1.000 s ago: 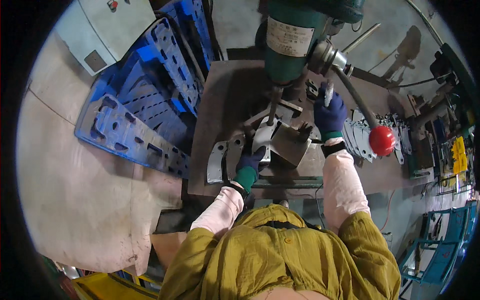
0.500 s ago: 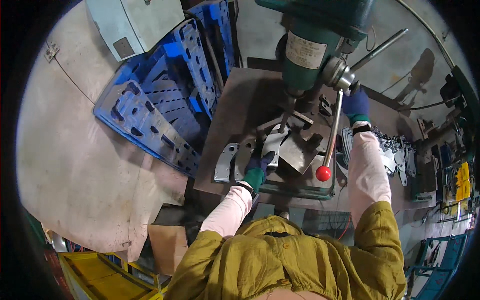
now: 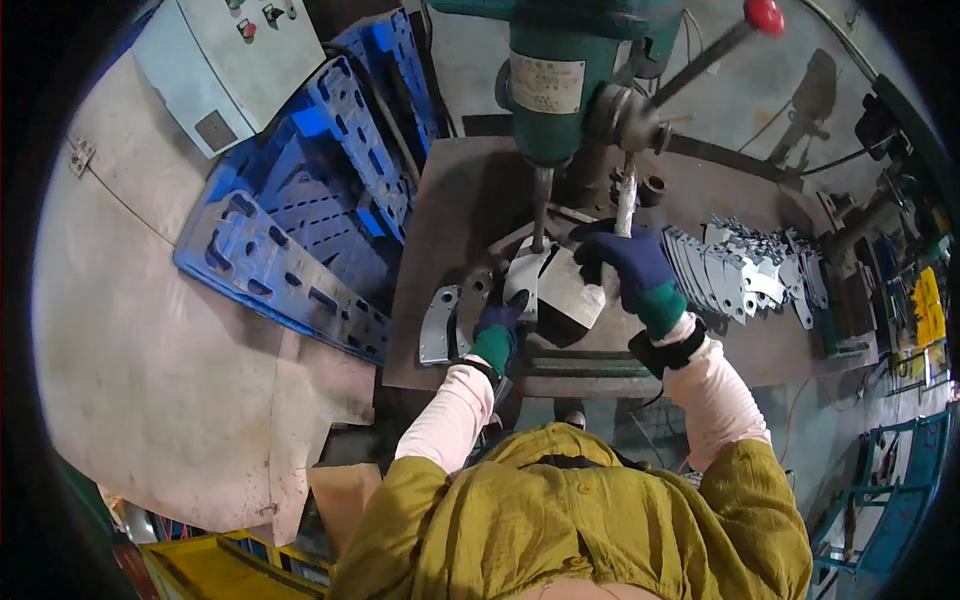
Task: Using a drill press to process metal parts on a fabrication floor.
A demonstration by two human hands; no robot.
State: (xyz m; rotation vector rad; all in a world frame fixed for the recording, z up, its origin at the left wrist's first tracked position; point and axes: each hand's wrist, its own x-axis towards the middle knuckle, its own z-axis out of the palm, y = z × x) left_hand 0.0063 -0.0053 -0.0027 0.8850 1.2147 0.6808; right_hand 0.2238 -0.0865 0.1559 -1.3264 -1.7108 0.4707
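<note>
Before me stands a green drill press (image 3: 545, 100), its spindle (image 3: 541, 205) reaching down to a curved grey metal plate (image 3: 522, 272). My left hand (image 3: 499, 318), in a dark blue and green glove, grips the near end of that plate, thumb on top. My right hand (image 3: 635, 262), gloved alike, is curled around the lower end of a feed lever (image 3: 627, 195) to the right of the spindle. Beside the plate sits a flat metal block (image 3: 575, 285). Two similar curved plates lie left of my left hand, the outer one (image 3: 438, 325) fully visible.
Rows of curved metal plates (image 3: 715, 275) cover the table's (image 3: 760, 365) right side. Another lever's red knob (image 3: 764, 16) points up at the back right. Blue plastic pallets (image 3: 290, 245) and a grey control box (image 3: 240, 60) stand at the left.
The feed levers have turned, the red knob swinging from near the front up to the back. My right hand has come nearer and left onto a lever. My left hand stays at the plate.
</note>
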